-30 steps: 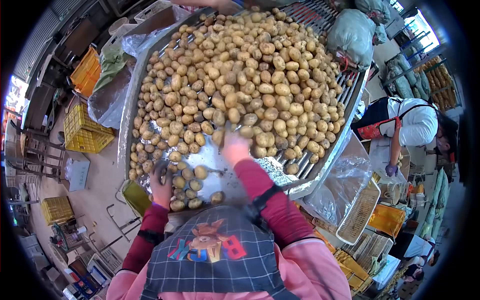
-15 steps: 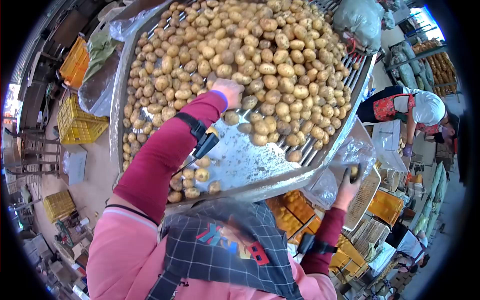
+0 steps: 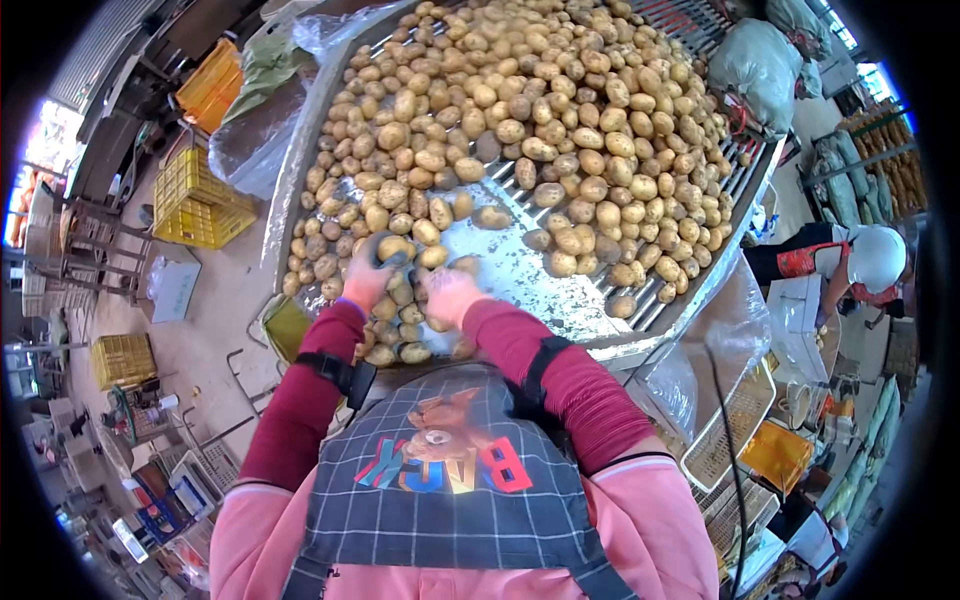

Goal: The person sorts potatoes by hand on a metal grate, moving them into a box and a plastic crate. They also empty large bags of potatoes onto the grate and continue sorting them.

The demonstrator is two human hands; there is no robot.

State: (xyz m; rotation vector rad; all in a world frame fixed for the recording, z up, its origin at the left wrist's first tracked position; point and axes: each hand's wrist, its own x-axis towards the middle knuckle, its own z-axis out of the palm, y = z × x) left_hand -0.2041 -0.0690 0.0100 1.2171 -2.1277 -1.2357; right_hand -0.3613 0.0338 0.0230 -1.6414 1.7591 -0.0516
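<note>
A grated metal sorting table (image 3: 520, 262) bears a large heap of potatoes (image 3: 590, 130). My left hand (image 3: 368, 278), with dark covering on its fingers, is closed around a potato (image 3: 396, 248) at the table's near left part. Just to its right, my right hand (image 3: 452, 294) reaches in among the near potatoes with its fingers curled. What lies under those fingers is hidden. More potatoes (image 3: 382, 334) lie between my wrists, close to the table's near edge.
A plastic-lined box (image 3: 735, 310) and a crate (image 3: 735, 425) stand at the right. Beyond them a co-worker (image 3: 840, 262) in a white cap bends over a white box. Yellow crates (image 3: 200, 200) are on the floor at left; a filled bag (image 3: 755, 75) rests at the far right corner.
My left hand has come back from the heap toward the near left. My right hand, earlier holding a potato by the plastic-lined box, has swung left onto the table. The view has shifted.
</note>
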